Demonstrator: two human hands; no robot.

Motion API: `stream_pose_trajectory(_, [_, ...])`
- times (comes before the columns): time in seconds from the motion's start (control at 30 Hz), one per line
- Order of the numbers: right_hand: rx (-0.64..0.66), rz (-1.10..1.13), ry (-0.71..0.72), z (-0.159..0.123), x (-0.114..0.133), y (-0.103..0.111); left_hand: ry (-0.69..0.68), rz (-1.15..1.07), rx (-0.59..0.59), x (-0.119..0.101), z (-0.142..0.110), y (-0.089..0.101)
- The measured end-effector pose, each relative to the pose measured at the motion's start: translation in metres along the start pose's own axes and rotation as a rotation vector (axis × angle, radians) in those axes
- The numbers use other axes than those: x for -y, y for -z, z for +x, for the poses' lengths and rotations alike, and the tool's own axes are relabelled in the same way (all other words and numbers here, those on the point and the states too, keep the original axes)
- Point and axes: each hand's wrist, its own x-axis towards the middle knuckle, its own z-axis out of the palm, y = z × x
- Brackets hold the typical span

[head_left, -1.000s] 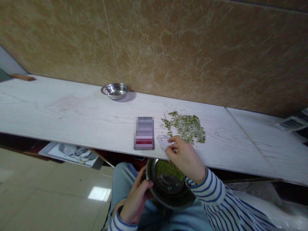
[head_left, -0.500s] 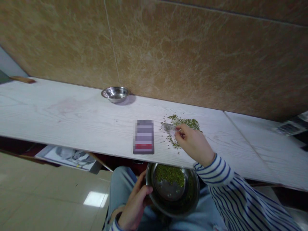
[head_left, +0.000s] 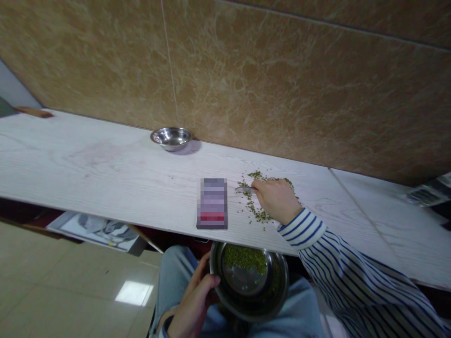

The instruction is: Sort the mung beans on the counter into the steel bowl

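Note:
My left hand [head_left: 195, 298] grips the left rim of a steel bowl [head_left: 243, 307], thumb on the inside. The bowl tilts over my lap below the table edge, and small green beans [head_left: 244, 258] lie along its far side. Over the table, my right hand [head_left: 278, 199] is closed on a thin, clear plastic piece [head_left: 244, 189], its exact kind unclear. That piece points left, low above scattered green beans [head_left: 259, 213] on the tabletop. Part of the scattered beans is hidden behind my right hand.
A phone [head_left: 212, 204], its screen blurred, lies left of the scattered beans. A small steel bowl [head_left: 172, 139] stands by the marbled wall [head_left: 246, 84]. Below the white table [head_left: 105, 173], an open drawer [head_left: 95, 232] juts out at left. A dark box [head_left: 433, 195] is at far right.
My right hand has shifted slightly and turned, so the clear piece now shows nearly edge-on. The left hand still holds the bowl; the whole view has moved a little.

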Motion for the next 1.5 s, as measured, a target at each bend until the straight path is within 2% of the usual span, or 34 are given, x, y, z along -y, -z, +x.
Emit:
stream_pose_trajectory(0.2, [0.008,0.043,0.027,-0.012,-0.009,0.002,-0.024,-0.009,-0.049,0.0,-0.001,-0.002])
stream_pose_trajectory(0.5, [-0.024,-0.009,-0.014,0.0,-0.007,-0.008,-0.025,0.002,-0.076,-0.004,-0.004,-0.003])
stream_pose_trajectory(0.73, [-0.002,0.06,0.044,-0.022,-0.014,-0.003,-0.051,0.021,-0.053,-0.004,0.0,-0.001])
stream_pose_trajectory(1.0, [-0.017,0.081,0.026,-0.013,-0.013,-0.011,-0.049,0.035,-0.052,-0.008,-0.002,-0.003])
stream_pose_trajectory(1.27, [-0.016,0.205,0.124,-0.031,-0.021,-0.01,-0.039,0.032,-0.057,-0.006,-0.001,0.0])
stream_pose_trajectory(1.5, [-0.041,0.212,0.145,-0.015,-0.014,-0.013,-0.033,0.022,0.013,-0.005,-0.001,0.007])
